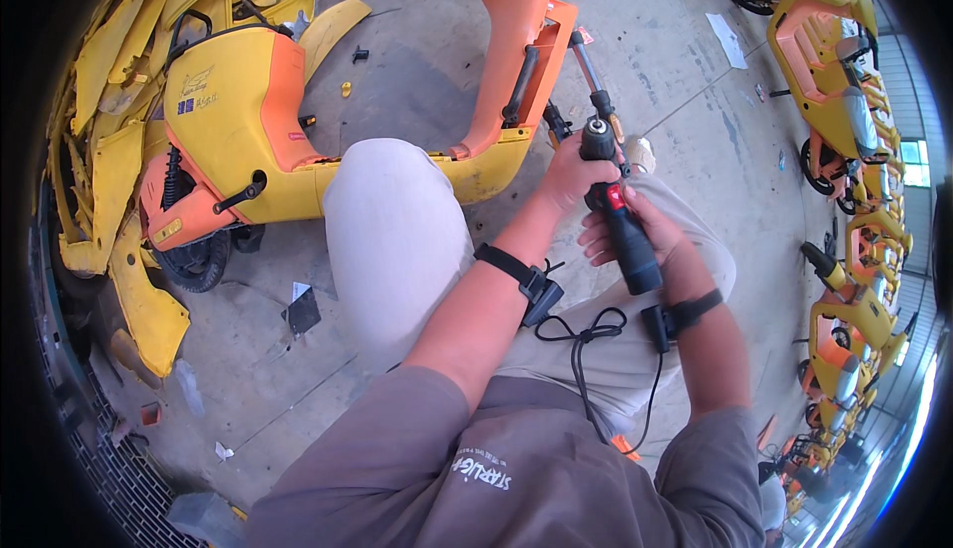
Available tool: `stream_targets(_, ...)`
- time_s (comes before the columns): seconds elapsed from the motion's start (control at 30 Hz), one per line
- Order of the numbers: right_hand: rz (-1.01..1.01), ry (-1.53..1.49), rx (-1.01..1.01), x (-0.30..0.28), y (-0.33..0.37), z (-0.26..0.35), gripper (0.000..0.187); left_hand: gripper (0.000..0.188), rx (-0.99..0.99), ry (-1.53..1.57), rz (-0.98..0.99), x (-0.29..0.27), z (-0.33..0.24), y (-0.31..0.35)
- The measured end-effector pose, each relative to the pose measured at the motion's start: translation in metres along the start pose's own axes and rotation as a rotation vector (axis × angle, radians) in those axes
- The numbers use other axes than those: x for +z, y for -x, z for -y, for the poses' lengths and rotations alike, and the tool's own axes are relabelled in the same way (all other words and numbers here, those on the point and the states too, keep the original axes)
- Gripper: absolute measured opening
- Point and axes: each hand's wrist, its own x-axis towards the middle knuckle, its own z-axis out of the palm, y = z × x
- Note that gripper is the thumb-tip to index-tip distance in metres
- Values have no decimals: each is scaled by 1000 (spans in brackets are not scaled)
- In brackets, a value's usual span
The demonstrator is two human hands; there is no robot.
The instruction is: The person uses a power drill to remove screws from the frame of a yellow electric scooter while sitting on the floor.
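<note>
A black power drill [631,245] with a red switch is in front of me, its chuck pointing away. My left hand [569,173] is closed around the drill's front end, just behind the chuck. Around the drill's body, my right hand [650,228] holds on with the thumb near the red switch and the fingers underneath. Beyond the hands is a yellow and orange electric scooter [377,191]. Its grey fork tube [589,67] points toward the chuck; whether the two touch, I cannot tell. Black straps with small boxes and a cable sit on both wrists.
Yellow body panels [124,181] are heaped at the left. Along the right stands a row of scooters [834,71]. A dark flat piece [301,311], a black bit [359,54] and a white paper [728,42] lie on the concrete floor. My bent knee [392,220] is against the scooter.
</note>
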Motion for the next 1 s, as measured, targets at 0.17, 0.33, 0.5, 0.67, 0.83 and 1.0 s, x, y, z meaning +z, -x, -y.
stream_targets(0.17, 16, -206, -170, 40, -27, -25, 82, 32, -45, 11, 34, 2, -29, 4)
stream_targets(0.33, -236, -268, -267, 56, -44, -22, 57, 38, -127, -188, 53, -11, -32, 4)
stream_targets(0.5, -541, 12, -319, 52, -63, -6, 38, 28, -156, 71, -186, -16, -15, 1)
stream_targets(0.67, -682, 182, -426, 53, -94, -9, 32, 40, -299, 36, -360, -37, 2, -2)
stream_targets(0.83, -730, 163, -485, 45, -110, -15, 32, 42, -327, -75, -375, -34, 8, -2)
stream_targets(1.0, -721, 163, -423, 43, -118, -9, 31, 51, -406, -90, -411, -39, 4, -8)
